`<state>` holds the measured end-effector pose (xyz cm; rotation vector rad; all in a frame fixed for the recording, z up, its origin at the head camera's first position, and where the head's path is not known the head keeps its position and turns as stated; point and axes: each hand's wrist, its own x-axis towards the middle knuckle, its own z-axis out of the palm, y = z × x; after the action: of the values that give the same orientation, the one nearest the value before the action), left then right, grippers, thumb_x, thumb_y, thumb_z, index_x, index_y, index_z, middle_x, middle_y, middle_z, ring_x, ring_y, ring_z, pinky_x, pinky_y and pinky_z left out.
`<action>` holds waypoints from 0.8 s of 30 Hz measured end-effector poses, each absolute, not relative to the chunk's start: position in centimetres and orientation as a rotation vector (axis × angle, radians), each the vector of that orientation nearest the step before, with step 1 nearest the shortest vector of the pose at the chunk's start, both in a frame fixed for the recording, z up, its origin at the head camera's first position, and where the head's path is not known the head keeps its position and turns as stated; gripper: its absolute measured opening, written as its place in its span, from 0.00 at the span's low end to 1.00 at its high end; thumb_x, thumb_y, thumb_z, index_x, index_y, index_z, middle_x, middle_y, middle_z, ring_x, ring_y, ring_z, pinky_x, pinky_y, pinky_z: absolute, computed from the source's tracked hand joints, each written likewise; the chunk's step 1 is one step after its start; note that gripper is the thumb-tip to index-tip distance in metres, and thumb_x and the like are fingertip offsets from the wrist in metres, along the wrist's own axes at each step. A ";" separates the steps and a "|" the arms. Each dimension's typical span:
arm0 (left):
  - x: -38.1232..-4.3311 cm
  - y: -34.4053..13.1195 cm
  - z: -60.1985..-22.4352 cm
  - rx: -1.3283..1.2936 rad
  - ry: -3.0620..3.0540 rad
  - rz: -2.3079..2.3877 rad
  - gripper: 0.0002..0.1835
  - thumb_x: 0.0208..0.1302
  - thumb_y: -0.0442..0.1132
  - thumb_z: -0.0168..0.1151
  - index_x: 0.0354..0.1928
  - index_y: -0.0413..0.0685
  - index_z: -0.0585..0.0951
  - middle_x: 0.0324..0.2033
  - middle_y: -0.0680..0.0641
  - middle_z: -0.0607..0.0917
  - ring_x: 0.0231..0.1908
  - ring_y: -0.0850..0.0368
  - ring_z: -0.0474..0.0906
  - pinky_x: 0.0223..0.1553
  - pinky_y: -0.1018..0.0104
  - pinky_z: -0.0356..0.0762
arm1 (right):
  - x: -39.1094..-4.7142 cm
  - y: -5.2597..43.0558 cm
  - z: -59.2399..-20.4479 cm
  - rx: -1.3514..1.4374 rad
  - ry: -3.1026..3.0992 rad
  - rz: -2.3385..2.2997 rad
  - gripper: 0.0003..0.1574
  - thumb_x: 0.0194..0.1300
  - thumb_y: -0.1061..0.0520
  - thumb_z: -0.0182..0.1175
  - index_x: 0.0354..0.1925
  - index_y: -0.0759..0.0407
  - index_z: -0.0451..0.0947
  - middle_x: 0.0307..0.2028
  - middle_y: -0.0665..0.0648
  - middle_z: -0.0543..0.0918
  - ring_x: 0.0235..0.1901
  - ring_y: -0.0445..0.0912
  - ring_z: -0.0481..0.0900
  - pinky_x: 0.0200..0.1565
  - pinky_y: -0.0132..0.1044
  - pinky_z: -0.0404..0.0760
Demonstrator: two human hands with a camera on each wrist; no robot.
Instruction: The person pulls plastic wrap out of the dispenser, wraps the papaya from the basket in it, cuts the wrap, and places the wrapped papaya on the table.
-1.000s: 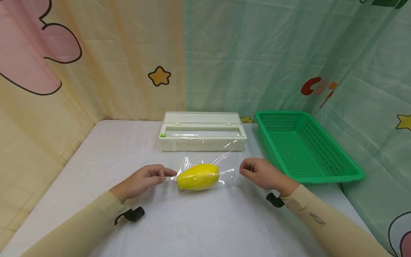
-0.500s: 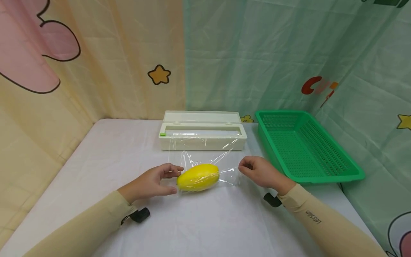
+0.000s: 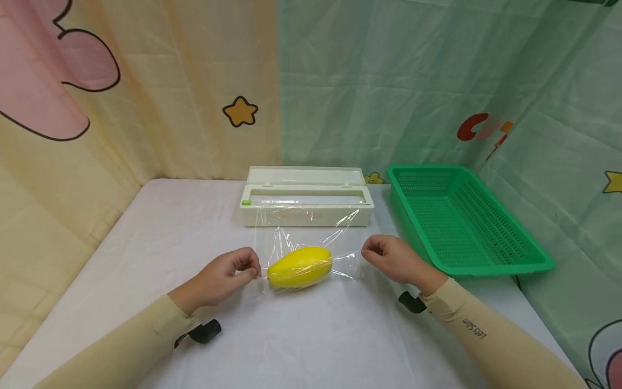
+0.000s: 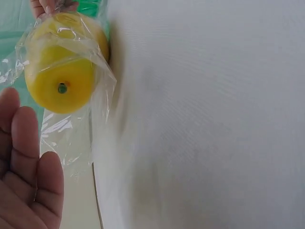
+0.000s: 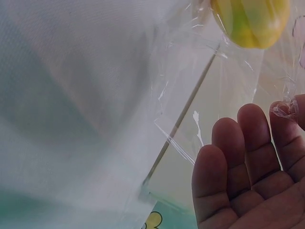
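A yellow papaya-like fruit (image 3: 300, 268) lies under clear cling film (image 3: 347, 265). In the left wrist view its green stem spot (image 4: 62, 88) faces the camera. The film runs back from the fruit to a white cling film dispenser (image 3: 307, 216). At the fruit's left end, my left hand (image 3: 221, 275) pinches the film's edge between thumb and fingertips. My right hand (image 3: 396, 259) pinches the gathered film on the right, a short way off the fruit. Seen from the right wrist, the bunched film (image 5: 286, 110) sits between thumb and forefinger, the other fingers (image 5: 226, 143) extended.
The dispenser stands at the table's back with its lid (image 3: 306, 175) raised; a green slide (image 3: 246, 202) sits at its left corner. A green plastic basket (image 3: 495, 270) is at the right, close behind my right hand. White cloth (image 3: 311, 335) covers the table; printed curtains (image 3: 330, 92) surround it.
My left hand let go of the film, opened near the fruit's left end, then pinched the film again there. My right hand keeps its pinch, almost unmoved.
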<state>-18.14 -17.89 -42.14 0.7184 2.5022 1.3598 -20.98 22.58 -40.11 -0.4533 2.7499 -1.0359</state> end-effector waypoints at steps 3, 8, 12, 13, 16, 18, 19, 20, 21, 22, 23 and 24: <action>-18.0 -17.6 -41.9 0.648 2.477 1.375 0.02 0.76 0.34 0.58 0.46 0.44 0.78 0.33 0.49 0.80 0.35 0.58 0.78 0.39 0.70 0.77 | -21.0 22.5 -40.1 -0.458 2.756 -1.040 0.09 0.75 0.58 0.60 0.41 0.63 0.83 0.33 0.52 0.82 0.35 0.47 0.75 0.36 0.37 0.77; -17.6 -17.3 -41.8 0.652 2.538 1.181 0.18 0.64 0.48 0.76 0.49 0.49 0.80 0.29 0.53 0.77 0.28 0.62 0.72 0.30 0.71 0.72 | -20.8 22.4 -40.0 -0.462 2.767 -1.036 0.09 0.75 0.58 0.60 0.40 0.63 0.83 0.33 0.52 0.82 0.35 0.47 0.74 0.36 0.37 0.76; -17.4 -17.3 -42.0 0.704 2.644 1.053 0.09 0.65 0.46 0.75 0.38 0.57 0.82 0.27 0.57 0.76 0.29 0.64 0.72 0.31 0.72 0.72 | -20.8 22.3 -40.0 -0.456 2.775 -1.035 0.09 0.75 0.58 0.60 0.40 0.63 0.83 0.32 0.52 0.81 0.34 0.46 0.74 0.35 0.36 0.76; -17.4 -17.4 -42.0 0.703 2.658 1.067 0.07 0.66 0.44 0.74 0.36 0.59 0.82 0.28 0.58 0.76 0.31 0.63 0.73 0.32 0.72 0.72 | -20.8 22.3 -40.0 -0.458 2.776 -1.035 0.09 0.75 0.58 0.60 0.40 0.63 0.83 0.32 0.52 0.81 0.34 0.46 0.74 0.35 0.35 0.76; -17.7 -17.6 -42.2 0.726 2.659 1.157 0.09 0.69 0.41 0.71 0.33 0.62 0.80 0.39 0.55 0.84 0.44 0.58 0.80 0.43 0.67 0.78 | -20.8 22.2 -39.9 -0.468 2.778 -1.038 0.09 0.75 0.58 0.60 0.39 0.63 0.83 0.32 0.52 0.81 0.34 0.46 0.74 0.35 0.35 0.75; -18.0 -17.6 -42.3 0.739 2.624 1.238 0.10 0.70 0.39 0.69 0.32 0.62 0.79 0.52 0.52 0.86 0.55 0.51 0.82 0.54 0.59 0.79 | -20.8 22.2 -39.9 -0.467 2.774 -1.043 0.09 0.75 0.58 0.60 0.39 0.63 0.83 0.32 0.52 0.81 0.34 0.46 0.74 0.35 0.36 0.75; -18.2 -17.5 -42.4 0.743 2.596 1.274 0.11 0.71 0.38 0.68 0.32 0.61 0.78 0.58 0.51 0.86 0.61 0.48 0.81 0.58 0.55 0.78 | -20.7 22.2 -39.9 -0.466 2.771 -1.044 0.09 0.75 0.58 0.60 0.40 0.63 0.83 0.32 0.52 0.81 0.34 0.45 0.74 0.35 0.36 0.76; -18.4 -17.5 -42.5 0.753 2.563 1.305 0.11 0.72 0.37 0.67 0.32 0.60 0.78 0.63 0.50 0.84 0.66 0.46 0.79 0.61 0.51 0.77 | -20.7 22.2 -39.9 -0.464 2.769 -1.045 0.09 0.75 0.58 0.60 0.40 0.63 0.83 0.32 0.52 0.81 0.34 0.45 0.74 0.35 0.36 0.76; -18.6 -17.3 -42.6 0.746 2.535 1.324 0.11 0.72 0.36 0.65 0.31 0.59 0.77 0.67 0.50 0.82 0.69 0.44 0.77 0.64 0.50 0.75 | -20.7 22.1 -39.9 -0.458 2.768 -1.045 0.09 0.75 0.58 0.60 0.40 0.63 0.83 0.32 0.52 0.81 0.34 0.45 0.74 0.35 0.35 0.76; -18.8 -17.2 -42.6 0.755 2.505 1.348 0.11 0.72 0.34 0.63 0.31 0.57 0.76 0.69 0.49 0.81 0.71 0.44 0.75 0.65 0.51 0.74 | -20.7 22.1 -39.9 -0.452 2.765 -1.045 0.09 0.75 0.58 0.60 0.40 0.63 0.83 0.33 0.52 0.81 0.34 0.45 0.74 0.35 0.35 0.76; -19.0 -17.1 -42.7 0.763 2.480 1.362 0.12 0.72 0.32 0.62 0.30 0.55 0.76 0.70 0.49 0.80 0.72 0.43 0.75 0.64 0.54 0.74 | -20.7 22.1 -40.0 -0.449 2.764 -1.045 0.09 0.75 0.58 0.60 0.40 0.63 0.83 0.33 0.52 0.81 0.34 0.45 0.74 0.35 0.35 0.76; -19.3 -17.0 -42.8 0.771 2.457 1.370 0.12 0.72 0.31 0.60 0.30 0.54 0.75 0.71 0.49 0.80 0.72 0.44 0.74 0.63 0.57 0.74 | -20.8 22.1 -40.0 -0.448 2.762 -1.043 0.10 0.75 0.58 0.60 0.40 0.63 0.83 0.33 0.52 0.81 0.34 0.45 0.74 0.35 0.35 0.76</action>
<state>-19.25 -16.98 -42.78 0.7705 2.4570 1.3702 -20.76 22.07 -40.02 -0.4477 2.7625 -1.0434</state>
